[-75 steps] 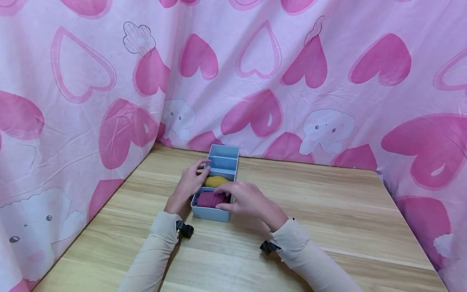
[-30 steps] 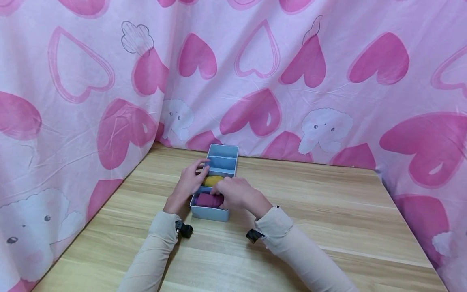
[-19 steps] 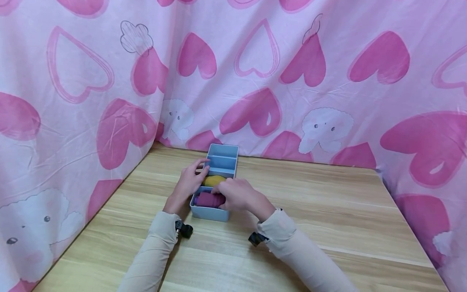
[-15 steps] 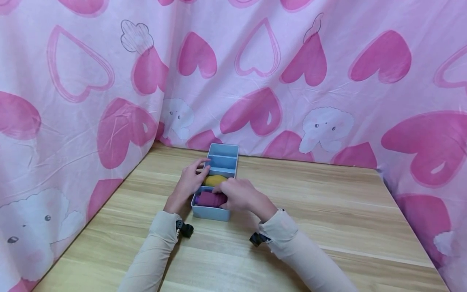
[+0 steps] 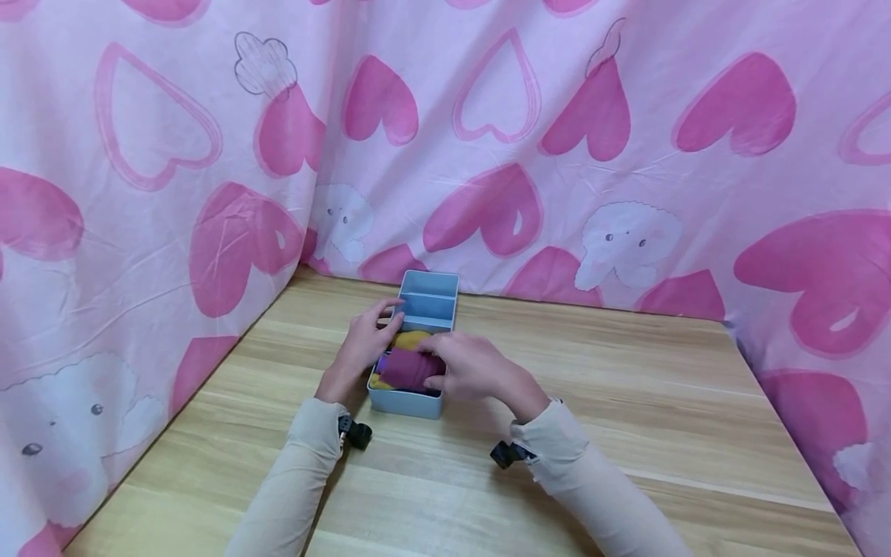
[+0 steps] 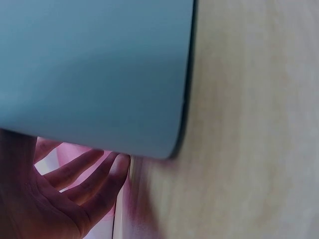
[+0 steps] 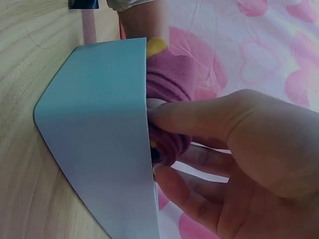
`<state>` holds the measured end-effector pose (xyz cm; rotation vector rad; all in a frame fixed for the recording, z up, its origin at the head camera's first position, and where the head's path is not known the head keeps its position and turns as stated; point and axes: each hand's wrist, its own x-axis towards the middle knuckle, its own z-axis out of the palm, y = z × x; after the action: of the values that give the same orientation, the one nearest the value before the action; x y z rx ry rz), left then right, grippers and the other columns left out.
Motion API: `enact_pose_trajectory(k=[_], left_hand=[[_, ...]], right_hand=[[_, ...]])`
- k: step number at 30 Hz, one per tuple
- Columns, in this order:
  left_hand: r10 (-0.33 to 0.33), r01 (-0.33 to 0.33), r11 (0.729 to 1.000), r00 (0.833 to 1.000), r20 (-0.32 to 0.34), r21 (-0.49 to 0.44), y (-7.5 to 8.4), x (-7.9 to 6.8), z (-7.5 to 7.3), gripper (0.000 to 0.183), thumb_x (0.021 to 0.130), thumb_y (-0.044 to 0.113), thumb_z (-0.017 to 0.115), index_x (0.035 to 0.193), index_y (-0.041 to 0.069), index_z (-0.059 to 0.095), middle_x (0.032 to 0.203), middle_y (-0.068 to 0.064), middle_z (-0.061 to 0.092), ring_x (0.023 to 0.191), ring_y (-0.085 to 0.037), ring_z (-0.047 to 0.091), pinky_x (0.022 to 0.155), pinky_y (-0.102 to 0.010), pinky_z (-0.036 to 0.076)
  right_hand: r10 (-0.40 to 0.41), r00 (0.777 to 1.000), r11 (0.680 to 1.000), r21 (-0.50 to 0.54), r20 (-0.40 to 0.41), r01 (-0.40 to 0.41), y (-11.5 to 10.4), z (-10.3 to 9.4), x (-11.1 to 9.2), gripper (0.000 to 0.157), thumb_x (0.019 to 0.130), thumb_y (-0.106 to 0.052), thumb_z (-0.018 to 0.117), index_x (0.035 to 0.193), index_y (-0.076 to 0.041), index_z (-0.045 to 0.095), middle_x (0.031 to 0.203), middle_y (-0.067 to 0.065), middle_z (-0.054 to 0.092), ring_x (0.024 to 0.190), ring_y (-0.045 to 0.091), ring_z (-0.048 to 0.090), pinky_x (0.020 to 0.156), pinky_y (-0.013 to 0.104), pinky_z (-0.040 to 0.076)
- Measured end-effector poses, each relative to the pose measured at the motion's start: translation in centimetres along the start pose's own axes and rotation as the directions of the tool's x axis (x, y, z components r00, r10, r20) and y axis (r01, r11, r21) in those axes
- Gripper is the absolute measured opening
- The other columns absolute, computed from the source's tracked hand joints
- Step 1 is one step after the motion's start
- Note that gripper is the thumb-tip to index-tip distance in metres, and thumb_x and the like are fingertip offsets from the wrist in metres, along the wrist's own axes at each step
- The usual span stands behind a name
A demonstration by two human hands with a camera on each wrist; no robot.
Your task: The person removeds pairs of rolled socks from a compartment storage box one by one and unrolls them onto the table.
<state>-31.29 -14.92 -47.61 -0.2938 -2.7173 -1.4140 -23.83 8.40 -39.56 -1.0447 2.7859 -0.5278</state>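
A long blue-grey divided box (image 5: 405, 403) stands on the wooden table. My right hand (image 5: 476, 370) pinches a maroon rolled sock (image 5: 411, 369) between thumb and fingers at the box's near compartment. In the right wrist view the sock's ribbed folds (image 7: 172, 82) rise past the box rim. A patch of yellow (image 5: 377, 382) shows beside the roll in the near compartment. In the adjoining compartment sits a mustard-yellow bundle (image 5: 411, 340), partly covered by my right hand. My left hand (image 5: 366, 338) rests along the box's left side, its fingers loosely extended near the rim.
The box's far compartments (image 5: 428, 308) lie beyond the yellow bundle. A pink heart-print curtain (image 5: 487, 193) hangs behind the table and along its sides. Bare wooden tabletop (image 5: 626, 387) extends to the right of the box.
My right hand first closed on the maroon sock, then raised it a little, exposing yellow in the near compartment. The left hand has kept its place at the box's side.
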Motion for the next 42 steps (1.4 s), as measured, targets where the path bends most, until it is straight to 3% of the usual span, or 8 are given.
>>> enact_pose_trajectory(k=[8, 12, 18, 23, 29, 36, 42], left_hand=[[-0.027, 0.03, 0.998, 0.998, 0.049, -0.063, 0.1, -0.1, -0.2, 0.048, 0.113, 0.04, 0.058, 0.157, 0.023, 0.055, 0.156, -0.02, 0.06, 0.131, -0.043, 0.069, 0.105, -0.061, 0.058], [-0.035, 0.039, 0.997, 0.998, 0.054, -0.062, 0.2, -0.1, -0.3, 0.048, 0.113, 0.042, 0.057, 0.157, 0.024, 0.054, 0.158, -0.019, 0.058, 0.138, -0.046, 0.064, 0.109, -0.064, 0.054], [-0.033, 0.035, 0.998, 0.999, 0.042, -0.058, 0.3, 0.0, -0.2, 0.047, 0.112, 0.042, 0.058, 0.156, 0.024, 0.055, 0.155, -0.019, 0.06, 0.136, -0.044, 0.065, 0.107, -0.062, 0.056], [-0.029, 0.03, 0.999, 0.999, 0.03, -0.043, 0.3, 0.2, -0.1, 0.045, 0.112, 0.037, 0.059, 0.155, 0.023, 0.057, 0.15, -0.019, 0.064, 0.131, -0.043, 0.069, 0.106, -0.059, 0.058], [-0.044, 0.044, 0.999, 0.999, 0.024, -0.017, 0.4, 0.2, -0.1, 0.043, 0.113, 0.038, 0.058, 0.154, 0.028, 0.057, 0.154, -0.02, 0.061, 0.135, -0.045, 0.066, 0.105, -0.061, 0.058], [-0.047, 0.047, 0.999, 0.999, 0.019, -0.007, 0.3, 0.1, 0.1, 0.042, 0.113, 0.04, 0.057, 0.153, 0.029, 0.057, 0.156, -0.019, 0.059, 0.137, -0.045, 0.064, 0.111, -0.064, 0.054], [-0.039, 0.039, 0.999, 0.999, 0.006, -0.01, 0.1, 0.1, 0.0, 0.042, 0.112, 0.04, 0.057, 0.152, 0.028, 0.058, 0.155, -0.02, 0.06, 0.135, -0.045, 0.066, 0.109, -0.063, 0.056]], right_hand=[[-0.051, 0.995, 0.986, 0.153, -0.083, 0.063, 0.8, -0.1, -1.1, 0.047, 0.101, -0.024, 0.078, 0.143, -0.017, 0.06, 0.127, 0.0, 0.068, 0.105, 0.015, 0.063, 0.09, 0.035, 0.057], [-0.063, 0.993, 0.959, 0.268, -0.105, 0.089, 1.3, -0.1, -1.3, 0.049, 0.103, -0.018, 0.074, 0.148, -0.016, 0.056, 0.13, 0.004, 0.067, 0.106, 0.018, 0.063, 0.09, 0.041, 0.061], [-0.049, 0.992, 0.924, 0.371, -0.118, 0.09, 2.3, 0.0, -1.5, 0.047, 0.103, -0.02, 0.072, 0.147, -0.023, 0.054, 0.125, -0.002, 0.067, 0.105, 0.016, 0.065, 0.088, 0.033, 0.062], [-0.055, 0.989, 0.878, 0.465, -0.141, 0.115, 2.9, -0.1, -1.9, 0.049, 0.104, -0.017, 0.072, 0.148, -0.025, 0.052, 0.131, 0.0, 0.064, 0.106, 0.019, 0.067, 0.087, 0.036, 0.063], [-0.06, 0.981, 0.84, 0.522, -0.184, 0.149, 3.7, -0.2, -2.4, 0.05, 0.103, -0.013, 0.073, 0.147, -0.029, 0.054, 0.137, -0.001, 0.062, 0.104, 0.021, 0.071, 0.082, 0.036, 0.063], [-0.035, 0.985, 0.8, 0.586, -0.169, 0.129, 4.8, -0.3, -3.3, 0.052, 0.102, -0.016, 0.076, 0.146, -0.035, 0.057, 0.142, -0.003, 0.061, 0.108, 0.025, 0.072, 0.085, 0.038, 0.062], [-0.033, 0.984, 0.773, 0.62, -0.172, 0.134, 6.1, -0.5, -4.0, 0.051, 0.102, -0.019, 0.077, 0.148, -0.032, 0.059, 0.142, -0.001, 0.063, 0.106, 0.027, 0.074, 0.086, 0.039, 0.062]])
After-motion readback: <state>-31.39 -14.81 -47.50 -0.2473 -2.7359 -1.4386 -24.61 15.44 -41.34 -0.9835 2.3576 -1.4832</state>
